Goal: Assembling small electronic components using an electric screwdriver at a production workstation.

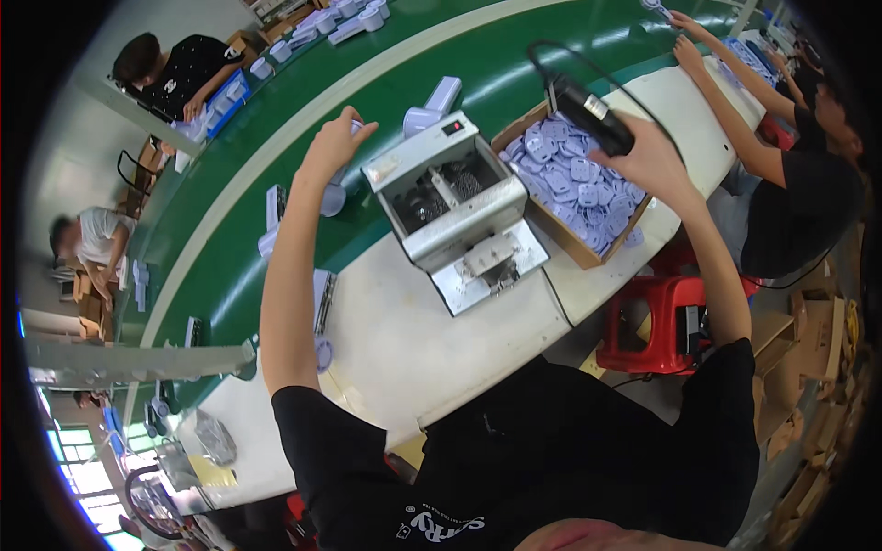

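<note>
Where the hands are at work, we find the left hand's (322,150) fingers closed on a lilac part (357,127), mostly hidden, above the belt (386,92); the right hand's (650,161) fingers are clamped on the driver (590,112), over the box (588,260). We advise a firm hold on the part and the driver brought to it squarely — no tilt, light pressure. Its cord (590,61) should be kept off the feeder (459,207). Feeder and box stand close together — little passage between. We judge the best working room lies on the table (386,321), left of the feeder's base.
</note>
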Demonstrator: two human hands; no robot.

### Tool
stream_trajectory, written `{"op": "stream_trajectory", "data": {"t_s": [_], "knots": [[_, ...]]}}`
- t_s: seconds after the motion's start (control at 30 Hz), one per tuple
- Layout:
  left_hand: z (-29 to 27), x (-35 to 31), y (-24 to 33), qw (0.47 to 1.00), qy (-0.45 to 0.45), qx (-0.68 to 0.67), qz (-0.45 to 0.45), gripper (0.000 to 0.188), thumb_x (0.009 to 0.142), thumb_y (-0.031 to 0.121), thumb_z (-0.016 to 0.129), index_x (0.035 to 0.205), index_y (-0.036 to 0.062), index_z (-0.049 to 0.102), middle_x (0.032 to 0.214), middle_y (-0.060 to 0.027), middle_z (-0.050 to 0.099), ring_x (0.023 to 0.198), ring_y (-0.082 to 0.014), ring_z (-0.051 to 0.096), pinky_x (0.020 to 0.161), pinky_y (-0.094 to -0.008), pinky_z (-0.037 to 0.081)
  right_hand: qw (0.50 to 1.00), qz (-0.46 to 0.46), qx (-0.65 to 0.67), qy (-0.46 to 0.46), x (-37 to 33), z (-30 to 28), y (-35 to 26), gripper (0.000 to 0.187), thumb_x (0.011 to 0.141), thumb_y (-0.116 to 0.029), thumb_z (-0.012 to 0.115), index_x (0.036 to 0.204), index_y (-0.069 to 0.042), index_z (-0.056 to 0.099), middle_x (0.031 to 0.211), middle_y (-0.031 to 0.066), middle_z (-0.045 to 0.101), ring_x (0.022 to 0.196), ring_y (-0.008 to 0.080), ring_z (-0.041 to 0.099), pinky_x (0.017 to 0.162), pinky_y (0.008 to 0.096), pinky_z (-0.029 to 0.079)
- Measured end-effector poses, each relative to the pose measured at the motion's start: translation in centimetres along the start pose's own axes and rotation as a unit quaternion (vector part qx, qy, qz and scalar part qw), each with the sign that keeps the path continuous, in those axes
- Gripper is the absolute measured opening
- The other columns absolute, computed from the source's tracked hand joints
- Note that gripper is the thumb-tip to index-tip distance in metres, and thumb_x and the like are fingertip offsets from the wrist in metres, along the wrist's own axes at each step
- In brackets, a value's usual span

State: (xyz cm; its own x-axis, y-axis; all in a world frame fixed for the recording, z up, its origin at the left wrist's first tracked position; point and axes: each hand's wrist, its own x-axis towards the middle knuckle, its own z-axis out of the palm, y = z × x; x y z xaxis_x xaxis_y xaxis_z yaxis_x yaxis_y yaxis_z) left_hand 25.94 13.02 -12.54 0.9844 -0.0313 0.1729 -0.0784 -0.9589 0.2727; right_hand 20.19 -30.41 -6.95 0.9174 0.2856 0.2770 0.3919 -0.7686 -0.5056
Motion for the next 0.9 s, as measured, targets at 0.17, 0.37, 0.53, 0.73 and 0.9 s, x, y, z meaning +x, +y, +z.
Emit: {"op": "stream_trajectory", "data": {"t_s": [0.17, 0.37, 0.53, 0.73, 0.9], "knots": [[3.5, 8.4, 4.8, 0.977, -0.185, 0.102, 0.02, 0.064, 0.082, 0.062, 0.046, 0.098, 0.003, 0.064, 0.098, -0.0261, 0.062, 0.094, -0.0396, 0.059, 0.08, -0.0434, 0.048, 0.994, -0.016, -0.02, -0.103, 0.4, 2.7, 3.6, 0.05, 0.06, -0.019, 0.078, 0.102, 0.001, 0.059, 0.094, 0.0207, 0.06, 0.091, 0.035, 0.057, 0.082, 0.0363, 0.044], [7.5, 13.7, 7.6, 0.991, -0.114, -0.052, 0.045, 0.075, 0.07, 0.063, 0.058, 0.092, -0.0086, 0.063, 0.093, -0.0239, 0.064, 0.087, -0.0311, 0.063, 0.074, -0.0389, 0.049, 0.989, 0.049, -0.012, -0.136, 0.8, 2.8, 2.2, 0.051, 0.06, -0.017, 0.078, 0.104, 0.0, 0.059, 0.098, 0.0217, 0.06, 0.095, 0.035, 0.057, 0.084, 0.0369, 0.043], [7.1, 14.3, 9.2, 0.954, -0.231, -0.182, 0.064, 0.065, 0.068, 0.052, 0.064, 0.091, -0.0087, 0.061, 0.083, -0.0207, 0.062, 0.078, -0.029, 0.061, 0.068, -0.0383, 0.048, 0.99, 0.06, -0.023, -0.125, 0.8, 3.1, 1.7, 0.045, 0.062, -0.011, 0.073, 0.103, 0.001, 0.058, 0.096, 0.0228, 0.06, 0.093, 0.037, 0.057, 0.083, 0.0383, 0.044], [-8.6, 2.6, 6.1, 0.983, -0.025, -0.181, 0.023, 0.073, 0.071, 0.043, 0.062, 0.123, -0.0046, 0.041, 0.102, -0.0192, 0.058, 0.083, -0.0234, 0.058, 0.072, -0.0335, 0.047, 0.989, 0.058, -0.027, -0.134, 0.1, 3.1, 0.8, 0.04, 0.062, -0.001, 0.062, 0.101, 0.004, 0.058, 0.09, 0.0242, 0.061, 0.09, 0.0401, 0.057, 0.081, 0.0402, 0.044], [-14.7, -14.6, -0.3, 0.988, -0.067, 0.008, -0.139, 0.064, 0.072, 0.034, 0.057, 0.124, -0.0007, 0.04, 0.105, -0.0226, 0.056, 0.087, -0.0301, 0.058, 0.078, -0.0358, 0.045, 0.994, 0.056, -0.014, -0.088, -0.3, 2.5, 1.6, 0.037, 0.063, 0.002, 0.061, 0.099, 0.005, 0.058, 0.086, 0.0201, 0.062, 0.087, 0.0356, 0.06, 0.077, 0.0366, 0.045]]}}
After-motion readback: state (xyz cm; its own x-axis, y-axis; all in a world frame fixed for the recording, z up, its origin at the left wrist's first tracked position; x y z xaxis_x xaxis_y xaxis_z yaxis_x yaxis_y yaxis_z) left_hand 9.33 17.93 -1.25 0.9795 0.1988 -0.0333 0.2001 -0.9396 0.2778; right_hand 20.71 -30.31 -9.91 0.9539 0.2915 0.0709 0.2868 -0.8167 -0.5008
